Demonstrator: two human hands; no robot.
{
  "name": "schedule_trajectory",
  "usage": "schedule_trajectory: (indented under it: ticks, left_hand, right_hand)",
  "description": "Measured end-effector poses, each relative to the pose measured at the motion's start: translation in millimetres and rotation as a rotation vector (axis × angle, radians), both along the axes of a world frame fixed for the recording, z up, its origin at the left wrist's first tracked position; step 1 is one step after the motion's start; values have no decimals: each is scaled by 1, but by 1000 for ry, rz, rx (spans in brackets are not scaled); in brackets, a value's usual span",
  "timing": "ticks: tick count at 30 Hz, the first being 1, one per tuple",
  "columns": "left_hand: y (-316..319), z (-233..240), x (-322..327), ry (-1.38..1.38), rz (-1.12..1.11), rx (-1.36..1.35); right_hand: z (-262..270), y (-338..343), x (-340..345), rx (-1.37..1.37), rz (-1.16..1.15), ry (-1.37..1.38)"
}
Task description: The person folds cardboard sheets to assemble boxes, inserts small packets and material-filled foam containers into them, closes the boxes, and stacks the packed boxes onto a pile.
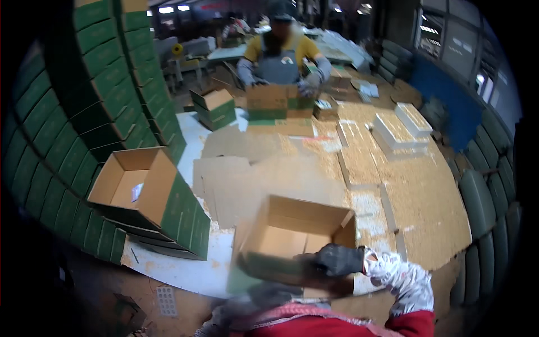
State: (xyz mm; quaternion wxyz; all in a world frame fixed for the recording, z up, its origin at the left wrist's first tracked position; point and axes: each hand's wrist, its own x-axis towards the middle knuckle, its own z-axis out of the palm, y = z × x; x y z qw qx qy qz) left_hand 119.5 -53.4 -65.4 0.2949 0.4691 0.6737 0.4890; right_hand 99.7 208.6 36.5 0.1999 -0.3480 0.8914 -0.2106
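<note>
An open cardboard box (309, 212) with a green lower part stands tilted at the near edge of the table (168, 269), its flaps partly blurred. My right hand (339, 259), in a dark glove, is at the box's near right side, its fingers against the rim; whether it grips is not plain. Low at the near edge, my left hand (269, 295), also gloved, is blurred close to the box's near side. To the left, another open green and brown box (164, 189) rests on flattened or stacked boxes, with a small pale packet (137, 192) inside.
Tall stacks of green boxes (105, 71) rise at the left. Flat cardboard sheets (269, 177) cover the table's middle. Shallow trays of wood-shaving-like material (362, 166) lie at the right, beside grey sacks (478, 202). Across the table a co-worker (280, 63) handles another box (269, 101).
</note>
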Motion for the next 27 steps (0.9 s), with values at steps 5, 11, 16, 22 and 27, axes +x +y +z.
schedule_trajectory:
  ticks: [5, 11, 16, 22, 27]
  left_hand:
    - [12, 62, -109, 760, 871, -13]
    - [19, 13, -99, 424, 830, -114]
    - [40, 28, -101, 380, 803, -238]
    - [48, 32, -99, 341, 853, -378]
    - [55, 30, -104, 320, 870, -416]
  right_hand:
    - [-32, 14, 2, -303, 2, 9]
    - [-132, 187, -135, -1017, -1170, 324]
    - [-269, 278, -218, -57, -1556, 566]
    - [-289, 317, -283, 400, -997, 720]
    - [-265, 348, -210, 453, -1512, 988]
